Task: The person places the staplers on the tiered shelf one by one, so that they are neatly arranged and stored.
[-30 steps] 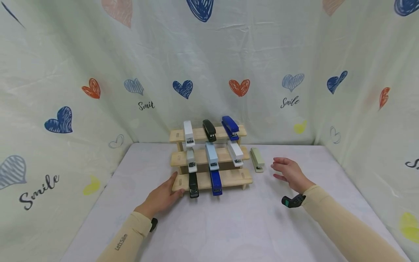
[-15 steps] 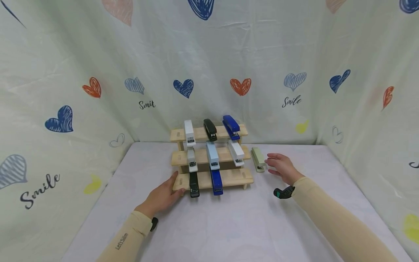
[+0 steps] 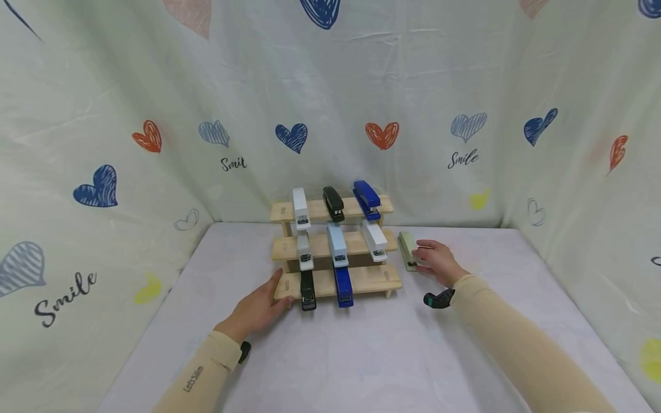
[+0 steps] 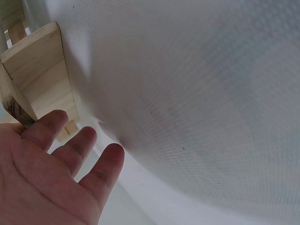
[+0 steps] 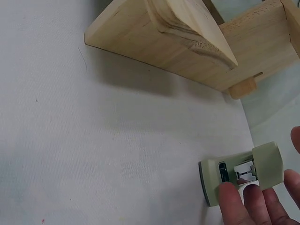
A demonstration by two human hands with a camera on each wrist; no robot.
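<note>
My left hand [image 3: 258, 305] holds the left end of the bottom shelf of a three-tier wooden display rack [image 3: 376, 279]. In the left wrist view, three of its fingers [image 4: 78, 147] reach below the shelf end. A pale green stapler [image 3: 405, 248] stands on the table just right of the rack. Along its right side is my right hand [image 3: 439, 263], fingers loosely bent. The right wrist view has the fingertips [image 5: 230, 197] right at the stapler's front, overlapping its base and top.
Several staplers sit in columns on the rack, among them a light blue stapler [image 3: 337, 244], a dark blue stapler [image 3: 343, 287] and a black stapler [image 3: 307, 291]. A white cloth [image 3: 361, 355] covers the table. Behind the rack hangs a heart-patterned curtain [image 3: 341, 86].
My right hand has moved left from beside the pale green stapler until its fingers overlap the stapler's right side. My left hand stays on the rack, and the head view has shifted slightly.
</note>
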